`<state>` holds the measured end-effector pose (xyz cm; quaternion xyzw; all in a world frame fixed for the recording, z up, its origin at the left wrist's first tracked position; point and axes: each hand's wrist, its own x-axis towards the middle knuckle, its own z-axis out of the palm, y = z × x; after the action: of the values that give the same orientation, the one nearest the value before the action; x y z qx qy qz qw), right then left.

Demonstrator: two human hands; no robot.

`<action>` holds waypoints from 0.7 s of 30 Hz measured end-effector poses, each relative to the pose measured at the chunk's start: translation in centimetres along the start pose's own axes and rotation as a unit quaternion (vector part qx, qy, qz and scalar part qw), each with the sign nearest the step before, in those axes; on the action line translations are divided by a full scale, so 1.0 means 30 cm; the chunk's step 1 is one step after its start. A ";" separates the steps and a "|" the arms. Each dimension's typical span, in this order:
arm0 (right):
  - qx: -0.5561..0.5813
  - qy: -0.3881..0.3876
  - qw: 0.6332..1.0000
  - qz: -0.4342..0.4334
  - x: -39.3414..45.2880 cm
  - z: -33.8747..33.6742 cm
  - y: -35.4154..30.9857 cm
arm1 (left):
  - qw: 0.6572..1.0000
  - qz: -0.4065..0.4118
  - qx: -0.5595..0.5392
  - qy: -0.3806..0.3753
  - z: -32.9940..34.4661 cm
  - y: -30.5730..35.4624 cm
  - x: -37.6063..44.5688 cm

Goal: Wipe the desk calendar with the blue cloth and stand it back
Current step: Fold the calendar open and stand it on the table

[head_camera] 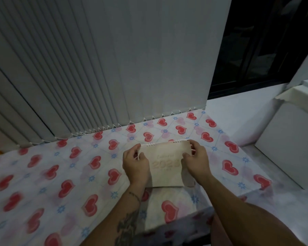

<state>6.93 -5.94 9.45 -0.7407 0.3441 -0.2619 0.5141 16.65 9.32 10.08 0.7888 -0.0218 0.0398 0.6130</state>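
Hands steadying a desk calendar on the heart-print worktop.

Left hand and right hand each have a narrow grip pinching its upper corners below the spiral binding; it stands near the worktop's back right part, before the blinds.

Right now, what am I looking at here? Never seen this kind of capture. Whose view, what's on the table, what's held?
There is no robot: a person works with bare hands, and the single picture comes from a wide-angle camera worn on their head, looking forward and down. The left hand and right hand each grip a side of a beige spiral-bound desk calendar, near its top edge. Its lower edge sits at the table with the heart-patterned tablecloth. Behind the table hang pale vertical blinds, with a dark window to the right. The blue cloth named in the task is not in view.
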 end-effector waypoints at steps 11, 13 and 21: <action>-0.001 0.018 0.999 -0.036 -0.065 -0.004 0.048 | 0.999 0.010 0.027 -0.016 -0.053 -0.033 -0.053; 0.001 0.033 0.999 -0.042 -0.088 -0.002 0.044 | 1.000 0.009 0.025 -0.011 -0.054 -0.028 -0.065; -0.105 0.062 0.989 -0.086 -0.130 0.039 -0.007 | 0.999 -0.001 0.036 0.020 -0.075 -0.020 -0.046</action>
<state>5.40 -2.19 9.12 -0.7997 0.3357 -0.3131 0.3871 15.26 11.63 9.92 0.8095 -0.0069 0.0556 0.5845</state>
